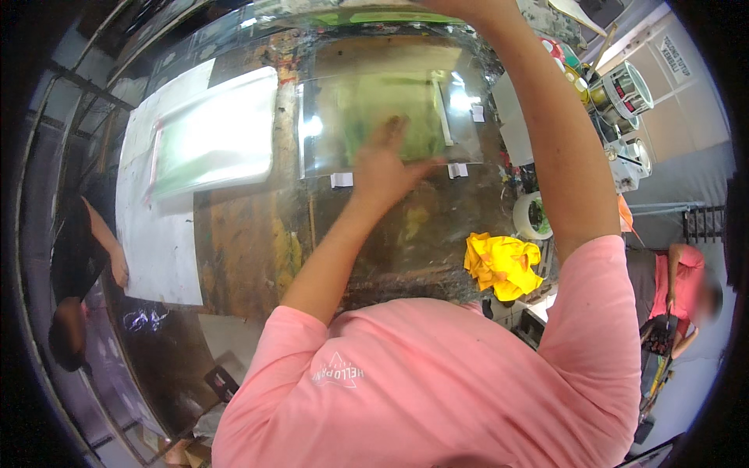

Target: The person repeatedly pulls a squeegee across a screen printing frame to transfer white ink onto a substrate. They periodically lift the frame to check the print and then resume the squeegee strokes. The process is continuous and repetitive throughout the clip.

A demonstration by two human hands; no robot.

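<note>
My left hand [382, 168] reaches over a clear plastic sheet [316, 148] on the stained work table, its fingers stretched out and its thumb spread to the right. It is somewhat blurred, and whether it touches the sheet I cannot tell. A yellow-green rectangle [355, 97] shows under the hand. Small white tabs [342, 180] sit at the sheet's near edge, with another at its right side. My right arm stretches up to the far edge of the picture, where my right hand [462, 5] is mostly cut off and its fingers are hidden.
Left of the sheet, a glossy stack of clear sheets [214, 136] lies on white paper [168, 257]. A crumpled yellow cloth [503, 265] rests near a tape roll [524, 217] at right. Paint cans [620, 92] stand at far right. One person is at left, another at right.
</note>
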